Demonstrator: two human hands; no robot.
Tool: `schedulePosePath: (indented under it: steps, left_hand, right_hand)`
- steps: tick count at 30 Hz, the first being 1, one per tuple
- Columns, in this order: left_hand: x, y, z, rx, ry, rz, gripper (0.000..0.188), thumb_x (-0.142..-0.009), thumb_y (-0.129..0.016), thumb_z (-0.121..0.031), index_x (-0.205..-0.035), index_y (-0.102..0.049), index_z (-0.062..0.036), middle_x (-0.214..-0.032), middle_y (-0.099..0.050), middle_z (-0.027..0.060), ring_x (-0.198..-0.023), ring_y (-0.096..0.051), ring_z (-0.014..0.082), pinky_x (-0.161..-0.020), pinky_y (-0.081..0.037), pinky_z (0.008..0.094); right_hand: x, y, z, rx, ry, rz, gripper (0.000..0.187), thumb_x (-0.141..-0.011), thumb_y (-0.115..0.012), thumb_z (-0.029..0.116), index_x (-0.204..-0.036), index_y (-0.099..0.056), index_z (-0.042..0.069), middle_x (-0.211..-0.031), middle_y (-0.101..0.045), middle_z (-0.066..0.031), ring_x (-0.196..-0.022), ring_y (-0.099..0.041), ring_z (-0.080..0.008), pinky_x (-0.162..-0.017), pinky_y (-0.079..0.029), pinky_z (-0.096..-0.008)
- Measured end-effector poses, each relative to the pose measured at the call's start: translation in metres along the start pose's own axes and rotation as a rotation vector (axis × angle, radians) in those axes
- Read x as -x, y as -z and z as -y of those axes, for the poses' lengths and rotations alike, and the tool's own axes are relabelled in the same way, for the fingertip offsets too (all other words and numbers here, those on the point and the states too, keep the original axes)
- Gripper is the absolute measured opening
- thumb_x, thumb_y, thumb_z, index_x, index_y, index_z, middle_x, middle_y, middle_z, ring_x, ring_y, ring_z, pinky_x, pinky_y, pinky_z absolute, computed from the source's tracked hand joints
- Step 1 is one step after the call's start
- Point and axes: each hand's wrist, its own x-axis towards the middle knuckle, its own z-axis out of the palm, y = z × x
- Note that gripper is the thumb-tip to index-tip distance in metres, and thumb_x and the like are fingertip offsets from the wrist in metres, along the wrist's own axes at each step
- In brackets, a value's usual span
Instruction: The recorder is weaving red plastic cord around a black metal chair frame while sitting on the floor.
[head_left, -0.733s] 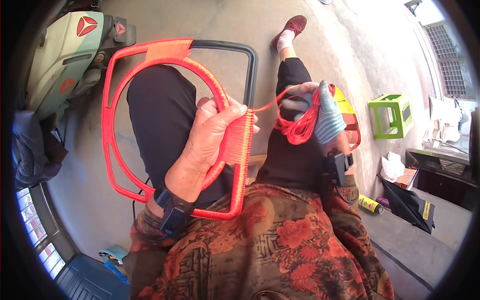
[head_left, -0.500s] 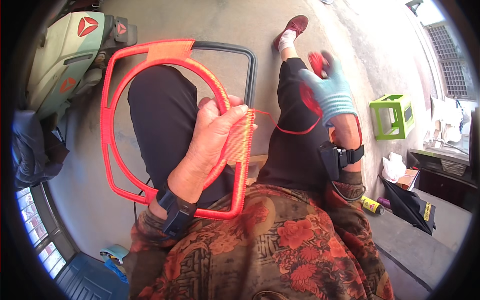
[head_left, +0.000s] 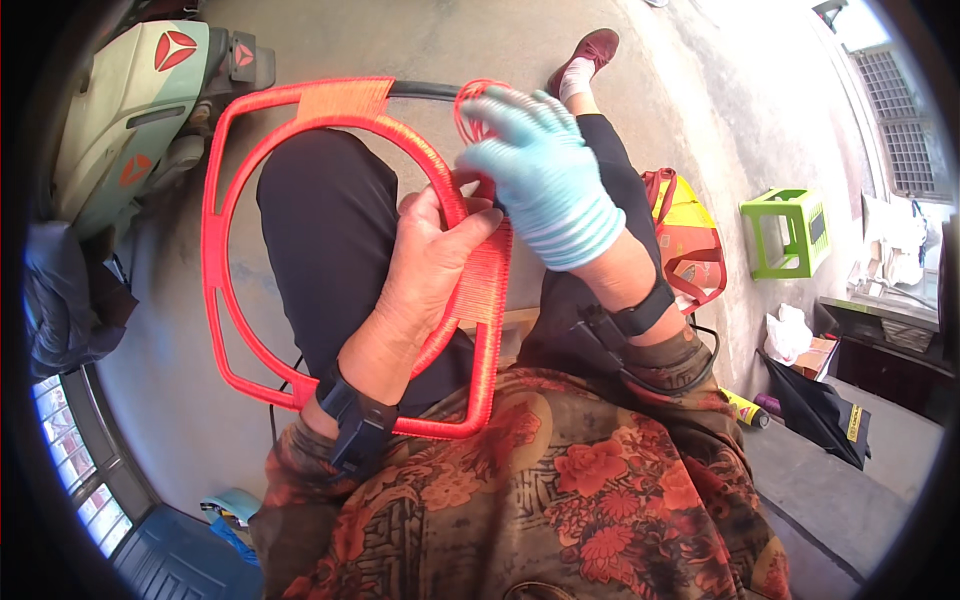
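Centre frame, bare left hand (head_left: pixel 425 275) clamps the cord-wrapped right bar of an orange-red wire frame (head_left: pixel 225 290) on the lap; gloved right hand (head_left: pixel 545 175), just upper-right, pinches thin red cord loops (head_left: pixel 470 105) above the bar, w/ the bar's long axis running top-to-bottom.

Both hands (head_left: pixel 432 262) on red woven frame (head_left: pixel 225 260)

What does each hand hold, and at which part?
The left hand grips the red wrapped frame at its right side bar. The gloved right hand holds red cord loops.
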Motion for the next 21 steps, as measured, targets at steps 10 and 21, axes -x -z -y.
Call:
schedulePosePath:
  steps: [10, 21]
  left_hand:
    - [0.006, -0.009, -0.011, 0.164, 0.103, 0.093, 0.025, -0.090, -0.060, -0.008, -0.114, -0.057, -0.0030, -0.095, -0.064, 0.0032, -0.077, -0.062, 0.0111, -0.068, -0.053, 0.0258]
    - [0.009, -0.002, -0.007, 0.057, 0.178, -0.024, 0.025, -0.090, -0.064, -0.011, -0.112, -0.056, -0.0016, -0.086, -0.062, 0.0028, -0.071, -0.060, 0.0090, -0.064, -0.052, 0.0241]
  right_hand:
    - [0.064, -0.012, -0.018, -0.836, -0.938, 0.260, 0.031, -0.085, -0.071, 0.026, -0.103, -0.065, 0.001, -0.083, -0.065, -0.0042, -0.079, -0.060, -0.0133, -0.076, -0.049, -0.0291]
    - [0.123, 0.097, -0.085, -2.223, -0.453, -0.051, 0.029, -0.098, -0.050, 0.016, -0.124, -0.047, 0.003, -0.074, -0.048, 0.0037, -0.054, -0.047, -0.0049, -0.059, -0.041, -0.0245]
